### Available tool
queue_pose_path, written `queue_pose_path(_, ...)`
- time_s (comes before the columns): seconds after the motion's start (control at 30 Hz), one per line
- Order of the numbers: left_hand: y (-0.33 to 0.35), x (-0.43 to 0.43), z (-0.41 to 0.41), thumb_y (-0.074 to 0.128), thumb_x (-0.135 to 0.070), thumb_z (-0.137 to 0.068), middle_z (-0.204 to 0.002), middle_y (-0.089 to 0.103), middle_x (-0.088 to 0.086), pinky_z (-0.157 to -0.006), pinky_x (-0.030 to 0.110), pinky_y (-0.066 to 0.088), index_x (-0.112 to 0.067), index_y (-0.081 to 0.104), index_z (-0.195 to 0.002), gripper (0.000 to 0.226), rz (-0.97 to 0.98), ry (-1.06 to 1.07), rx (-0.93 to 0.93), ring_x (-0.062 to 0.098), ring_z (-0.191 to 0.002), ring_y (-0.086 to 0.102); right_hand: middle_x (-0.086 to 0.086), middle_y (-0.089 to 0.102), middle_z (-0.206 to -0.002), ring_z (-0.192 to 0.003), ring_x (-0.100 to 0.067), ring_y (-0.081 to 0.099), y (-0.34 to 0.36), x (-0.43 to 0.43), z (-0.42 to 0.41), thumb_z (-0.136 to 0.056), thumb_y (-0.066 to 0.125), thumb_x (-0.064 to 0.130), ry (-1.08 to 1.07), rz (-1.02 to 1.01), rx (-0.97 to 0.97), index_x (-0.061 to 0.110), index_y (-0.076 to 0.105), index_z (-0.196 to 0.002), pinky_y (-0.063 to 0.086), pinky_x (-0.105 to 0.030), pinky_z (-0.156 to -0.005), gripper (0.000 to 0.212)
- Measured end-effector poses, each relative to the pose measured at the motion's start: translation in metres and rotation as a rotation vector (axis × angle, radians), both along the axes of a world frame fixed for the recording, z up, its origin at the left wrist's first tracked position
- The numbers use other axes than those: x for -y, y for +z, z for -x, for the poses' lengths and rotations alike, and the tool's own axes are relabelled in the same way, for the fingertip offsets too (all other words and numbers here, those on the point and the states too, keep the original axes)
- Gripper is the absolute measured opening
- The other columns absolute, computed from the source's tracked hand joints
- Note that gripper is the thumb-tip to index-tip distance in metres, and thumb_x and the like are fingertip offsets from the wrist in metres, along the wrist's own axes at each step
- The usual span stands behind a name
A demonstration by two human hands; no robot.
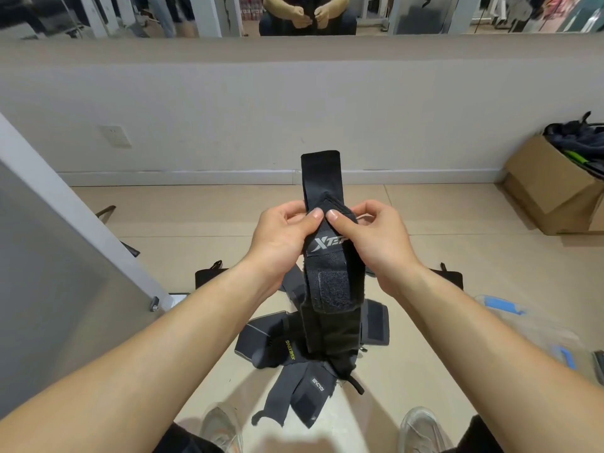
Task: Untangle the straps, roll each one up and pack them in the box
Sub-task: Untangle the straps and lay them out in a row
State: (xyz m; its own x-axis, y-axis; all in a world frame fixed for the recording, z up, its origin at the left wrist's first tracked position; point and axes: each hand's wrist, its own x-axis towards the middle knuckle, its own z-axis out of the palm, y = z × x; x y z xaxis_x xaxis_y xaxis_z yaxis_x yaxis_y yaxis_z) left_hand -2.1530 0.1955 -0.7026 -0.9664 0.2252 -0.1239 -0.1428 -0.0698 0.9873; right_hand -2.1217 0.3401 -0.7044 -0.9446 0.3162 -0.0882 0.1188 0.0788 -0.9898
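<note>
Beige tiles cover the floor [425,217], and a heap of dark straps [281,348] lies on it between the person's two pale shoes [222,426]; several bands in the heap overlap, one with yellow lettering. To the right, well apart from the heap, a cardboard box [549,191] against the wall [228,109] holds dark fabric. Nearer on the same side sits a clear plastic box [529,331] with blue clips. A grey panel [49,256] fills the left side.

Nothing stands between the hands and the heap. Both forearms reach forward and meet at the centre, holding one black strap [327,289] upright in the air above the heap — its top end stands free before the wall, its lower end hangs down to the pile. The left hand [281,237] and right hand [369,237] pinch the strap from either side, thumbs pressed on its front just above the white logo, while the fingers [291,212] curl behind it.
</note>
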Motion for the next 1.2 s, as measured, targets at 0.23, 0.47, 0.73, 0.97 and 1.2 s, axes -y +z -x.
queue_pose_path(0.23,0.011,0.001,0.004,0.053,-0.014,-0.105,-0.105,0.077,0.013,-0.088,0.04,0.06,-0.001,0.069,-0.114,0.023,-0.082,0.059,0.03,0.028,-0.095,0.075,0.004,0.076,-0.107,-0.102,-0.015,0.072,-0.003,0.0,0.002,-0.093,0.058,0.064,0.269,-0.067,0.019,0.027,0.069,-0.109,0.055,-0.046,-0.097,0.041)
queue_pose_path(0.47,0.014,-0.003,0.012,0.052,-0.019,-0.107,-0.108,0.073,0.019,-0.081,0.04,0.063,0.002,0.063,-0.12,0.028,-0.3,0.136,0.132,0.031,-0.095,0.073,0.003,0.076,-0.105,-0.101,-0.015,0.073,-0.01,0.023,0.001,-0.106,0.055,0.026,0.122,0.036,-0.134,0.027,0.065,-0.111,0.057,-0.048,-0.096,0.012)
queue_pose_path(0.73,-0.023,-0.016,-0.01,0.063,-0.04,-0.099,-0.112,0.077,-0.002,-0.103,0.044,0.054,-0.025,0.068,-0.12,0.026,0.154,-0.245,0.031,0.016,-0.106,0.073,-0.003,0.075,-0.1,-0.095,-0.02,0.074,-0.002,0.008,0.017,-0.105,0.055,0.024,-0.189,0.18,-0.152,0.021,0.066,-0.102,0.061,-0.047,-0.089,0.012)
queue_pose_path(0.97,-0.022,-0.01,0.009,0.053,-0.03,-0.106,-0.116,0.075,0.005,-0.1,0.047,0.056,-0.016,0.063,-0.128,0.028,0.037,-0.093,0.011,0.021,-0.108,0.072,-0.012,0.077,-0.109,-0.1,-0.028,0.075,-0.003,0.01,0.018,-0.103,0.059,0.029,0.053,0.465,-0.007,0.01,0.067,-0.121,0.062,-0.044,-0.085,0.027)
queue_pose_path(1.2,-0.04,-0.013,0.002,0.075,-0.037,-0.09,-0.111,0.077,0.011,-0.094,0.041,0.059,-0.009,0.065,-0.124,0.046,0.015,-0.178,0.096,0.026,-0.104,0.074,-0.005,0.075,-0.099,-0.096,-0.026,0.073,-0.001,0.001,0.023,-0.099,0.056,-0.003,-0.052,0.363,-0.079,0.016,0.065,-0.109,0.06,-0.051,-0.089,0.023)
